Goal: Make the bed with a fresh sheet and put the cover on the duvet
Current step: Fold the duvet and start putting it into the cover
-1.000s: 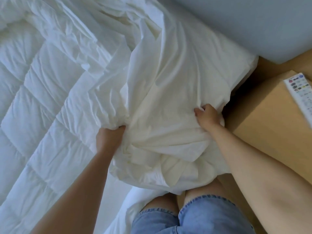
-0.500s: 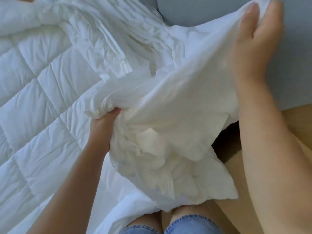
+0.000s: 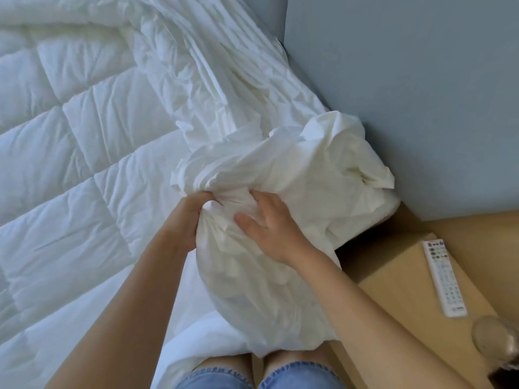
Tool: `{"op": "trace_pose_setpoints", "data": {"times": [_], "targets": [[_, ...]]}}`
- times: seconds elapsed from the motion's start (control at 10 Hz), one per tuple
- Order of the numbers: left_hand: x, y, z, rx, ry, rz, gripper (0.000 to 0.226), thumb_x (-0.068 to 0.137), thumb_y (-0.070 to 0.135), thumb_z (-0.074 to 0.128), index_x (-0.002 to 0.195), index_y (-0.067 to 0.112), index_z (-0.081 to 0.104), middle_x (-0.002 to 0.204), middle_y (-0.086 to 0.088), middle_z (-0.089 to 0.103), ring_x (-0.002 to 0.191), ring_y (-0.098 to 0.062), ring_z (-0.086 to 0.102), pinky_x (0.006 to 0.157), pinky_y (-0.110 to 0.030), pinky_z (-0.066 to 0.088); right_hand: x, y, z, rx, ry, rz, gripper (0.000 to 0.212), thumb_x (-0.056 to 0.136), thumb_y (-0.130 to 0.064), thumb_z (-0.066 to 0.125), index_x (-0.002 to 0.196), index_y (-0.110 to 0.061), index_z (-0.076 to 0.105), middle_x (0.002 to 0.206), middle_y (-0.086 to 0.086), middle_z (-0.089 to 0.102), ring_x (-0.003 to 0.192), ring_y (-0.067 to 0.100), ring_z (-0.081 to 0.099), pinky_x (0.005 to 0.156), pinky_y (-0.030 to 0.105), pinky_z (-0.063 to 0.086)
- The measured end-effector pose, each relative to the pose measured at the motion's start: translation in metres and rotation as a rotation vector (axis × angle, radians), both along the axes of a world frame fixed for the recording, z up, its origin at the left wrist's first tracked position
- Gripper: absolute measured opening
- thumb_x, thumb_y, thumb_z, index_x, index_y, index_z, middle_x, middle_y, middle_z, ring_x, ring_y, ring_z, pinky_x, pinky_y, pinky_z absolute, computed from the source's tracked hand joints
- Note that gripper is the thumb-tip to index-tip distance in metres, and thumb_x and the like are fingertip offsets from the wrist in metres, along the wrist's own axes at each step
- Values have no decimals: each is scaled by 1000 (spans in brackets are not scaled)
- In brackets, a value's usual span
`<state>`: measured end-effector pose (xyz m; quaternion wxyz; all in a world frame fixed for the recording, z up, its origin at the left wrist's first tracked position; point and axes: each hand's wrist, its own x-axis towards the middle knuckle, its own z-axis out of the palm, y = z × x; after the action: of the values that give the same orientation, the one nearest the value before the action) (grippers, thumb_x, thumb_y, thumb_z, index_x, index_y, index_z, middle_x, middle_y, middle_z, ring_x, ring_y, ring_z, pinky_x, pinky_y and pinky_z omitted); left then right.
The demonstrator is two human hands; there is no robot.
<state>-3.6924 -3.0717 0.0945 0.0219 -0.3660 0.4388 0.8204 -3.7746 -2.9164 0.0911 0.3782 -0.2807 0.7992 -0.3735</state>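
Two hands on one cover, listed near to far. Sheet (image 3: pixel 188 338): smooth white layer at the near edge, just ahead of the person's knees, apparently already laid. Left hand (image 3: pixel 191 217): fingers curled tight round a gathered neck of the cover (image 3: pixel 303 186). Right hand (image 3: pixel 269 228): fingers spread and flat, pressing the bundle just beside the left hand, gripping nothing. Cover: thin white cloth, bunched into a loose sack that hangs from the grip toward the knees and spills up over the far corner. Likely light, limp and quick to crease, with no stiffness to push against, so it is better led by seams and corners, one in each hand, than by a fistful of the middle. Duvet (image 3: pixel 70 164): quilted and puffy, spread to the left and beyond; whether its near corner lies under or inside the bunched cloth cannot be told. Probably bulky yet light, soft enough to fold on itself, and best gripped through the cover at its corners. Room: tight on the right, where a bedside cabinet (image 3: pixel 407 299) carrying a remote (image 3: pixel 443 279) and then the wall (image 3: pixel 407 108) stand close; wide open leftward over the duvet, so any shake is safer aimed that way.
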Motion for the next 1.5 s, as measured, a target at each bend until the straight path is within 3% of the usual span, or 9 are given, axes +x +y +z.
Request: {"op": "trace_pose_setpoints", "data": {"times": [0.3, 0.5, 0.6, 0.8, 0.9, 1.1, 1.2, 1.4, 1.5], "targets": [[2, 15, 33, 228, 237, -318, 28, 59, 14, 66, 85, 8, 76, 78, -11, 71, 73, -24, 70, 63, -31, 56, 32, -9, 66, -126, 42, -371, 19, 92, -36, 54, 101, -22, 62, 92, -12, 60, 89, 3, 56, 78, 14, 41], [-17, 49, 58, 175, 158, -521, 66, 77, 66, 49, 120, 18, 66, 116, -9, 68, 113, -23, 62, 94, -38, 49, 52, 12, 80, -196, -298, -689, 65, 61, -51, 75, 117, -28, 53, 103, -14, 68, 95, -1, 65, 82, 24, 54], [-25, 61, 59, 206, 132, -616, 86, 75, 75, 42, 135, 14, 51, 127, -11, 61, 119, -25, 57, 104, -44, 42, 48, 30, 79, -91, -260, -756, 52, 68, -33, 80, 114, -28, 56, 102, -13, 68, 89, -1, 66, 76, 21, 55], [-34, 98, 36, 140, 162, -931, 49, 96, 29, 23, 117, 11, 64, 113, -10, 68, 108, -26, 61, 91, -30, 48, 27, 69, 73, 204, 194, -960, 29, 71, -25, 71, 93, -10, 57, 84, -1, 61, 81, 22, 59, 69, 35, 50], [-34, 121, 13, -238, -17, -1123, 46, 97, 20, 20, 101, 12, 65, 100, -7, 64, 96, -23, 57, 88, -29, 46, 32, 85, 59, 97, 30, -1021, 27, 69, -20, 69, 93, -14, 58, 87, 1, 63, 80, 19, 61, 66, 34, 51], [-16, 99, -39, -819, -392, -1568, 70, 89, 66, 29, 150, 32, 17, 156, 10, 17, 138, -23, 29, 111, -43, 21, 37, 107, 14, 8, -170, -1369, 23, 78, -3, 56, 99, -11, 59, 93, 8, 64, 81, 24, 63, 67, 31, 52], [2, 66, -54, -1043, -614, -1353, 102, 71, 80, 44, 151, 23, 16, 152, -4, 28, 135, -28, 37, 108, -45, 34, 32, 107, 6, 7, -207, -1353, 20, 79, -6, 55, 93, -20, 56, 94, 3, 62, 83, 19, 61, 65, 29, 49], [10, 90, -45, -1405, -518, -1546, 76, 87, 58, 37, 150, 28, 6, 153, -9, 14, 135, -33, 28, 101, -46, 33, 38, 106, 9, -10, -213, -1222, 23, 79, -7, 54, 86, -29, 56, 92, -1, 65, 82, 17, 63, 65, 28, 50], [-7, 117, -35, -1148, -172, -1342, 38, 94, 23, 35, 127, 17, 52, 132, -5, 50, 125, -32, 39, 101, -39, 33, 40, 105, 13, -23, -251, -1144, 24, 78, -6, 55, 89, -26, 59, 90, 2, 67, 82, 20, 65, 64, 29, 52]]}}
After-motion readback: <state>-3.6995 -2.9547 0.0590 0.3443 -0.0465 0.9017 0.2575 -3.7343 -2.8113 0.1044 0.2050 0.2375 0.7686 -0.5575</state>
